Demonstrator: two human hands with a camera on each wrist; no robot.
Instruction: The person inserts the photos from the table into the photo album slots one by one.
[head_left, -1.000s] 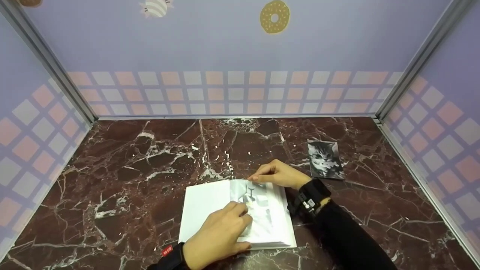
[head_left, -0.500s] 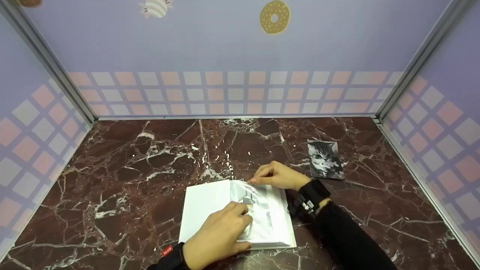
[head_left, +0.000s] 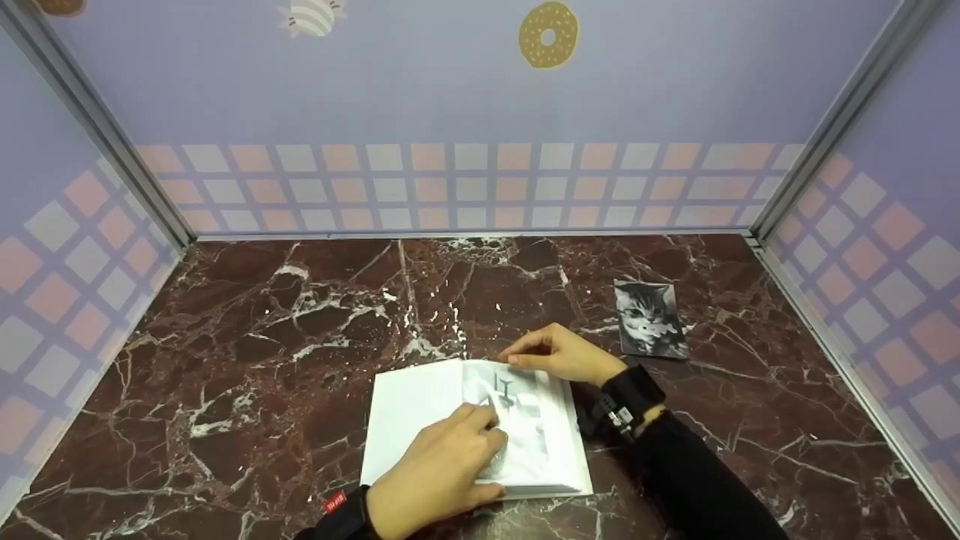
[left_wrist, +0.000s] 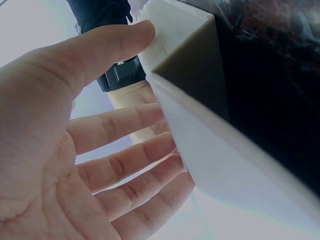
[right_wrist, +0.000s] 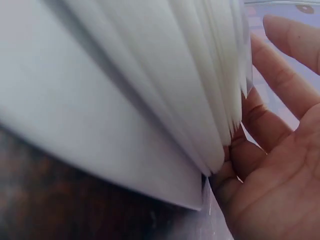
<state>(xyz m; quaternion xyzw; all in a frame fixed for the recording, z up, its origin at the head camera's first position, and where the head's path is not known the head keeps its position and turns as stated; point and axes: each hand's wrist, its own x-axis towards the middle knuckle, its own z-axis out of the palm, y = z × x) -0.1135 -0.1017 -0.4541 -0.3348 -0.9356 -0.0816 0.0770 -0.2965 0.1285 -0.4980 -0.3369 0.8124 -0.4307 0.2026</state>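
Observation:
An open photo album (head_left: 416,397) with white pages lies at the near middle of the table. Its right page has a clear plastic sleeve with a grey picture (head_left: 527,401) under it. Fingers of my left hand (head_left: 442,461) rest on that page near the spine; in the left wrist view they look nearly straight, with the thumb apart. At the page's top edge is my right hand (head_left: 566,354), its thumb and forefinger slightly apart. The right wrist view shows its fingers (right_wrist: 280,75) against the page edges (right_wrist: 210,65), the thumb free of them.
A black-and-white kitten photo (head_left: 651,319) lies beyond the album on the right. The dark red marbled table (head_left: 255,390) is enclosed by lilac walls (head_left: 420,97) at the back and both sides.
My right thumb and forefinger have parted from a pinch at the sleeve's top edge and shifted slightly right. The sleeve's glare has altered and the picture shows more clearly. My left hand stays put.

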